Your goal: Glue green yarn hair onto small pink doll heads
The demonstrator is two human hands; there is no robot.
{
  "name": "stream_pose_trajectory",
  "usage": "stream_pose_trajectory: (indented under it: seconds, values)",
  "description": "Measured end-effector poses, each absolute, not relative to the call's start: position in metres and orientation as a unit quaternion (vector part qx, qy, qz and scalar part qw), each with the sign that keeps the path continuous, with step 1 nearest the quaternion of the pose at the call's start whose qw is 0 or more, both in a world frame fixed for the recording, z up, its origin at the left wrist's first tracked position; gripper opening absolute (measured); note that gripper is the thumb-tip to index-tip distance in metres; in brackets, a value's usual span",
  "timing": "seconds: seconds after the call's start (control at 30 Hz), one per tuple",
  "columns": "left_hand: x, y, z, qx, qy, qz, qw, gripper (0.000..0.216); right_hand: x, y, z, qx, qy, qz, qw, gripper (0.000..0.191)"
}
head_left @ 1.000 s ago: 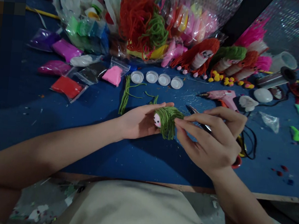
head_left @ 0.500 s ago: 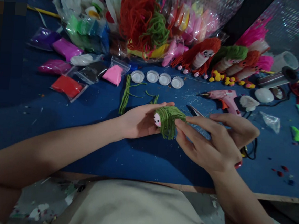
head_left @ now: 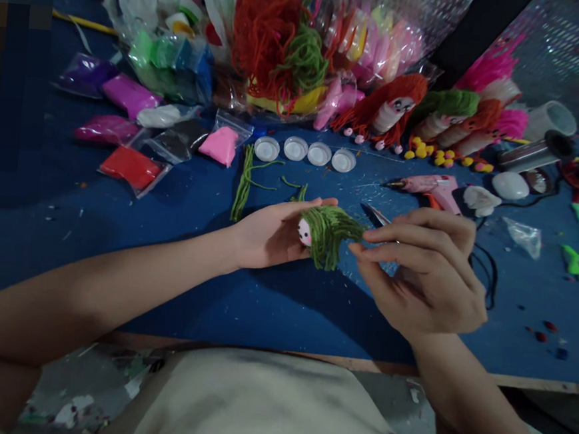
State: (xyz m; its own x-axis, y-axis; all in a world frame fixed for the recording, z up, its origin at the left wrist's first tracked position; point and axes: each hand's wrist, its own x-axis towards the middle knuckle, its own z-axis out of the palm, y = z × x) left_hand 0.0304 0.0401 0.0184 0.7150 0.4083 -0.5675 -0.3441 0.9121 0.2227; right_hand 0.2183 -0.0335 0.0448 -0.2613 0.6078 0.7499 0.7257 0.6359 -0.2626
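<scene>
My left hand (head_left: 273, 232) is closed around a small doll with a pale pink face (head_left: 305, 232) and black dot eyes. The face points left; most of the body is hidden by fingers and yarn. Green yarn hair (head_left: 329, 237) hangs over the doll, some strands stretching right. At the tips of those strands, the thumb and fingers of my right hand (head_left: 420, 267) come together in a loose pinch. Just behind that hand lies a pair of scissors (head_left: 376, 215), its blades showing and the rest covered by the hand.
Green yarn strands (head_left: 242, 186) and several white caps (head_left: 295, 148) lie beyond my hands. A pink glue gun (head_left: 435, 188) rests at the right, near finished yarn-haired dolls (head_left: 392, 115). Bagged clay (head_left: 132, 166) is at the left. The table's front edge (head_left: 358, 364) runs close to my body.
My right hand has moved slightly right along the hair toward its ends, its fingers drawing closer together. More of the green hair shows. My left hand and the doll stay in place.
</scene>
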Motion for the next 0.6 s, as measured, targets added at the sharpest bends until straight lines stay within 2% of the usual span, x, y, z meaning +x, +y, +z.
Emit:
stream_pose_trajectory:
  seconds: [0.17, 0.33, 0.6]
  values:
    - [0.0302, 0.0403, 0.0185, 0.048, 0.313, 0.202, 0.927, 0.024, 0.2225, -0.0343, 0.0415, -0.427, -0.779, -0.018, 0.459, 0.025]
    - [0.0310, 0.0398, 0.0181, 0.047, 0.310, 0.206, 0.927, 0.021, 0.2240, -0.0343, 0.0431, -0.402, -0.832, -0.017, 0.381, 0.027]
    - [0.0316, 0.0403, 0.0159, 0.044, 0.313, 0.204, 0.926, 0.021, 0.2263, -0.0350, 0.0370, -0.401, -0.841, -0.074, 0.357, 0.028]
